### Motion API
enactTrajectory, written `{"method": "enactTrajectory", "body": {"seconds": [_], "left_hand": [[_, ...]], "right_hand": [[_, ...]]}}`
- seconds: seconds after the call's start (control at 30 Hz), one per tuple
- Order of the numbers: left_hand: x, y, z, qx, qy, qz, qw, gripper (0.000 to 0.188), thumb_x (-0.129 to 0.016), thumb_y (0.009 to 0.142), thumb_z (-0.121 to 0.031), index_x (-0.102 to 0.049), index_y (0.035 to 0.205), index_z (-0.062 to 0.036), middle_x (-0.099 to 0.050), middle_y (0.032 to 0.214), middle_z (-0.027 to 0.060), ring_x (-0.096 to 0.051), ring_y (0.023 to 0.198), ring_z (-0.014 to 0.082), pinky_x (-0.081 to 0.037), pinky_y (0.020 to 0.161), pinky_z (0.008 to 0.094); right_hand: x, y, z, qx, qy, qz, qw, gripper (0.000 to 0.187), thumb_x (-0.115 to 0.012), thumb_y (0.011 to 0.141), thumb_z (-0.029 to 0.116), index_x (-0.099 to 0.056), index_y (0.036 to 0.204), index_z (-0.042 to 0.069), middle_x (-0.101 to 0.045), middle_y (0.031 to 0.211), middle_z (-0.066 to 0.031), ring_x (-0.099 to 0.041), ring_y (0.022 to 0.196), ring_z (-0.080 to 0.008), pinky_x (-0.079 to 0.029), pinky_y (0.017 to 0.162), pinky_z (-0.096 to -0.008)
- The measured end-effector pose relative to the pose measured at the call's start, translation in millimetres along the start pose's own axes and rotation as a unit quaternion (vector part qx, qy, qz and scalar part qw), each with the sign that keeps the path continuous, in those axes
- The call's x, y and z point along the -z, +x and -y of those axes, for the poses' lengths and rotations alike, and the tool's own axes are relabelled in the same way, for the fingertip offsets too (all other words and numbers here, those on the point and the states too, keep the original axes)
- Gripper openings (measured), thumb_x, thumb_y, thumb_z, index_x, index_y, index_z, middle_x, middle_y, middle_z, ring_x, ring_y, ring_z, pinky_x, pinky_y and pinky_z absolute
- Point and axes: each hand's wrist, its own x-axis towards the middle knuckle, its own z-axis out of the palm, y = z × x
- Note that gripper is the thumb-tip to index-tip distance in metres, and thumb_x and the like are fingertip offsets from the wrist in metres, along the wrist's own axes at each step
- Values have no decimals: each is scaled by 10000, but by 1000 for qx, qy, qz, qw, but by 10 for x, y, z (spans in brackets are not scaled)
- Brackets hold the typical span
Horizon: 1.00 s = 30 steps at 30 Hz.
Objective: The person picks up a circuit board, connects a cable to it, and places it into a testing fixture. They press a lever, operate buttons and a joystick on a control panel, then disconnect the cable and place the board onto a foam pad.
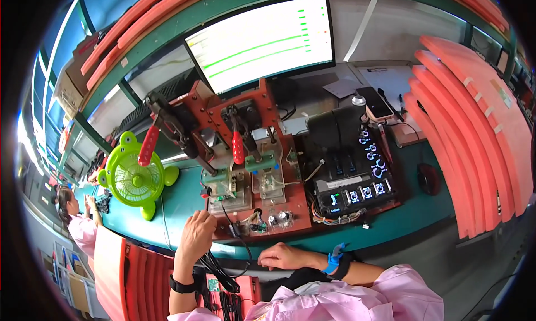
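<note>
My left hand [196, 231] is at the front left of the red test fixture [304, 209], its fingers bent together; what they grip, if anything, is hidden. Just below it hangs a looped black cable [219, 272], and a thin black lead [230, 223] runs past it towards the fixture. My right hand [283, 257] rests at the front table edge with fingers loosely extended and nothing visible in them. Two toggle clamps with red handles, a left handle [148, 145] and a right handle [238, 148], stand above clear blocks holding green boards. A blue strap [335, 258] circles my right wrist.
A green frog-shaped fan [137, 178] stands left of the fixture. Right of it are a black control box [349, 195] with lit buttons, a phone [375, 103] and a mouse [428, 179]. Stacked red trays [474, 142] flank the bench. Behind is a monitor [262, 44]. Another person [81, 223] sits far left.
</note>
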Motion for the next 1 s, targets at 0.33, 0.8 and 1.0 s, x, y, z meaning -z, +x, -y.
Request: {"method": "enactTrajectory", "body": {"seconds": [0.33, 0.8, 1.0], "left_hand": [[-87, 20, -131, 120, 68, -10, 990, 95, -555, 739, -95, -490, 735, -26, -502, 684, 121, -524, 666, 314, -402, 570, 402], [-99, -19, -141, 142, 4, -32, 989, 111, -570, 750, -100, -481, 739, -34, -483, 682, 118, -512, 662, 318, -402, 570, 389], [-85, -42, -103, 127, -28, -43, 991, 114, -569, 754, -108, -483, 736, -35, -483, 684, 116, -513, 659, 315, -403, 564, 393]], "right_hand": [[54, -2, 11, 21, -34, 17, 999, 152, -488, 815, 111, -549, 806, -28, -567, 693, -142, -564, 592, -230, -430, 554, -324], [44, -22, 17, 49, -69, 21, 996, 173, -474, 824, 122, -548, 812, -33, -575, 757, -160, -560, 708, -302, -434, 636, -345], [30, -29, 10, 50, -63, 9, 997, 180, -477, 824, 125, -549, 813, -40, -575, 760, -165, -560, 712, -304, -436, 639, -346]]}}
